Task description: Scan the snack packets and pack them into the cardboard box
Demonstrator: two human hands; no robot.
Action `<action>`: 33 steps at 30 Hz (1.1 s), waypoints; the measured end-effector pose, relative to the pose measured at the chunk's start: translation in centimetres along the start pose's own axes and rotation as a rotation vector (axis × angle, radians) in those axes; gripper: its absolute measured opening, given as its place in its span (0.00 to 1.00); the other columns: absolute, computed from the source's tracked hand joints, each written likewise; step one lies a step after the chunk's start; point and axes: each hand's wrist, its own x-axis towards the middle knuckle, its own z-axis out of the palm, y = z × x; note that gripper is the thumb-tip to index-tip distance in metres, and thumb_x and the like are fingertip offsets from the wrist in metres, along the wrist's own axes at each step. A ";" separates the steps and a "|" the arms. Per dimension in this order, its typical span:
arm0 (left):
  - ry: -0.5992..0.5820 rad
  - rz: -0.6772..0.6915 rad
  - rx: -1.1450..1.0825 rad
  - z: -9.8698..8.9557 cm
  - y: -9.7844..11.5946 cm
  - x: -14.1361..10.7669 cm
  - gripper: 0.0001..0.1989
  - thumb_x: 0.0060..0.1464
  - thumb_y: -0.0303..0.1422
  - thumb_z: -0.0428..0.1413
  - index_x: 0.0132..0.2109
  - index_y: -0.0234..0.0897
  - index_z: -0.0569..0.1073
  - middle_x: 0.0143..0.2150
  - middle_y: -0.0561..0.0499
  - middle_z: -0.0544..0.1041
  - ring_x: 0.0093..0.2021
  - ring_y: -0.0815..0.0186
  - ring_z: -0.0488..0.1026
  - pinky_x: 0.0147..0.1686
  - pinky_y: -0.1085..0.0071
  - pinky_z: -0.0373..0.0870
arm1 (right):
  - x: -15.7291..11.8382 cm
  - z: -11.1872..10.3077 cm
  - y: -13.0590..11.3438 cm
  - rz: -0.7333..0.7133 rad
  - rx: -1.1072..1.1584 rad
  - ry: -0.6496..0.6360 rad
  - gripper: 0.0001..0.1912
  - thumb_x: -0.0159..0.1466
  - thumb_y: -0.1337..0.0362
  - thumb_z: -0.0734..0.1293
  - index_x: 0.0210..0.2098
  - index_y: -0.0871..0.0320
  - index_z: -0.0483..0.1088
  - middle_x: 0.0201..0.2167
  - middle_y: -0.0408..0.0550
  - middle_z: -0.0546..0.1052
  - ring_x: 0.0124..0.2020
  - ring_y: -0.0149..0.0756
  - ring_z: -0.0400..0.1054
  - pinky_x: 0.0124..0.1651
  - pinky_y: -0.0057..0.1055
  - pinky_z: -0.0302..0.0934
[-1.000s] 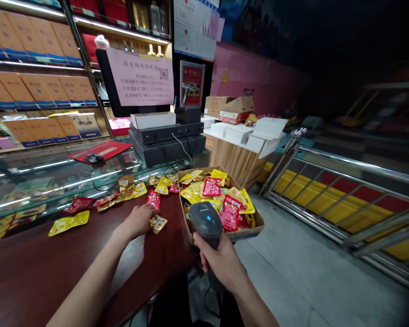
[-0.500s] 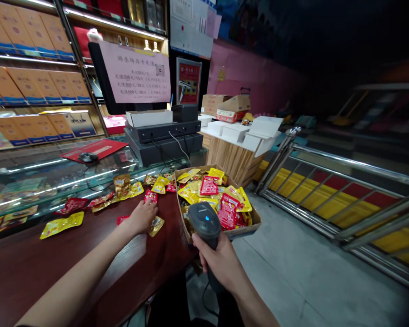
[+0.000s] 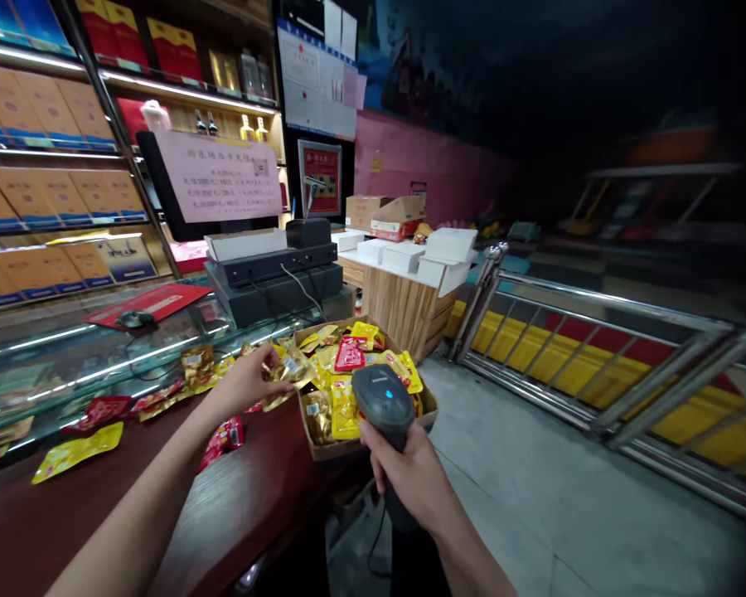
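My left hand (image 3: 258, 380) pinches a gold snack packet (image 3: 291, 371) at the left rim of a cardboard box (image 3: 341, 450). Red, yellow and gold snack packets (image 3: 346, 406) fill that box. Wrapped round the handle of a dark barcode scanner (image 3: 384, 400) is my right hand (image 3: 410, 468); a blue light glows on the scanner's top, which covers part of the box's contents. On the brown counter (image 3: 236, 489) lie a red packet (image 3: 222, 441) below my left wrist and a yellow packet (image 3: 78, 452) farther left. More packets lie along the glass edge, partly behind my left hand.
A monitor with a pink paper sign (image 3: 220, 178) stands behind a black cash drawer (image 3: 273, 290). A mouse (image 3: 134, 319) rests on a red mat (image 3: 167, 303). White boxes top a wooden cabinet (image 3: 398, 307). A metal railing (image 3: 572, 356) runs along the right.
My left hand has lifted a gold packet off the counter and carried it to the box's rim. The view has shifted, and my right hand still holds the scanner.
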 end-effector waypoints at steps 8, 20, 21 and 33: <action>0.060 0.087 -0.802 8.0 10.2 2.2 0.25 0.39 0.42 0.68 0.38 0.41 0.63 0.36 0.55 0.72 0.34 0.68 0.72 0.36 0.72 0.68 | -0.7 -2.1 -2.2 -0.028 0.066 0.063 0.27 0.58 0.42 0.73 0.42 0.57 0.67 0.12 0.32 0.66 0.12 0.27 0.57 0.15 0.22 0.54; 0.074 0.019 -1.129 11.8 14.3 2.6 0.26 0.36 0.38 0.70 0.42 0.38 0.70 0.43 0.47 0.81 0.41 0.61 0.80 0.47 0.62 0.76 | -1.0 -3.1 -1.4 -0.072 0.039 0.075 0.20 0.63 0.47 0.70 0.40 0.57 0.66 0.12 0.32 0.66 0.12 0.26 0.58 0.15 0.21 0.56; 0.076 0.012 -1.135 11.8 14.3 2.7 0.27 0.36 0.39 0.71 0.42 0.38 0.70 0.43 0.47 0.81 0.41 0.61 0.81 0.47 0.62 0.77 | -1.0 -3.1 -1.5 -0.071 0.037 0.078 0.20 0.63 0.47 0.70 0.39 0.57 0.66 0.13 0.32 0.66 0.12 0.26 0.59 0.15 0.21 0.56; 0.024 0.125 -1.107 11.2 14.8 2.7 0.21 0.45 0.35 0.66 0.47 0.37 0.73 0.46 0.44 0.83 0.48 0.57 0.81 0.55 0.58 0.74 | -1.1 -3.3 -1.9 -0.035 0.037 0.080 0.22 0.61 0.44 0.71 0.36 0.56 0.66 0.11 0.33 0.65 0.12 0.27 0.58 0.16 0.23 0.55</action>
